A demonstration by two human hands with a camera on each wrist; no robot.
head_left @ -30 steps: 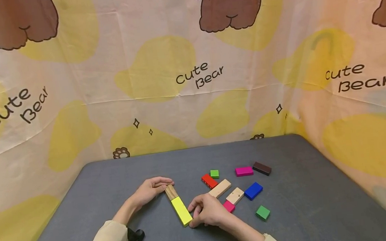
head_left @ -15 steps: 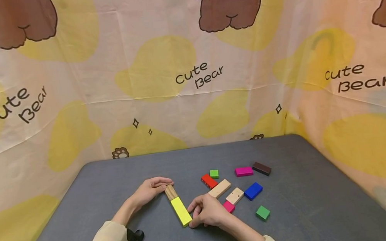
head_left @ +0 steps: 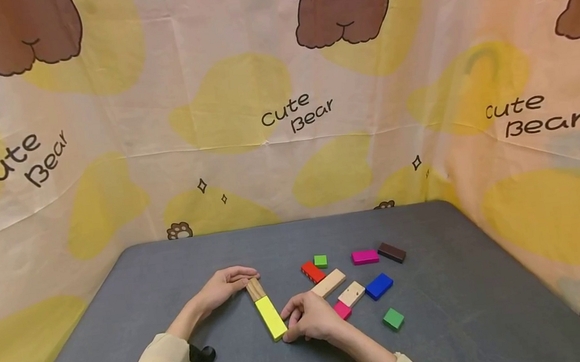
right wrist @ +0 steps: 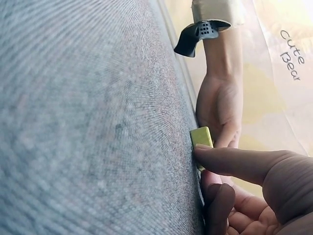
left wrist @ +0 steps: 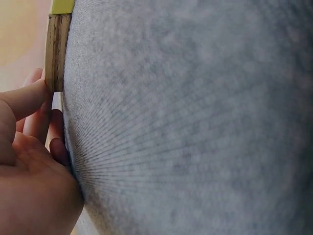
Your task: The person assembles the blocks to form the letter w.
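A striped brown wooden block (head_left: 255, 289) and a longer yellow block (head_left: 271, 318) lie end to end on the table, forming one slanted row. At the far end, my left hand (head_left: 221, 291) touches the wooden block, its fingers fairly straight. In the left wrist view the thumb tip lies at that block's end (left wrist: 57, 54). My right hand (head_left: 312, 317) holds the near corner of the yellow block with thumb and bent index finger. From the right wrist, the thumb covers part of the yellow block's end (right wrist: 201, 135); the remaining fingers are curled beneath.
Right of the row lie a red block (head_left: 313, 272), a light green block (head_left: 320, 261), a plain wooden block (head_left: 329, 284), a spotted wooden block (head_left: 351, 294), a pink block (head_left: 342, 310), a blue block (head_left: 379, 286), a green block (head_left: 393, 319), a magenta block (head_left: 365, 257) and a dark brown block (head_left: 392, 253).
Both hands and the blocks keep their places. The whole head view has shifted very slightly.
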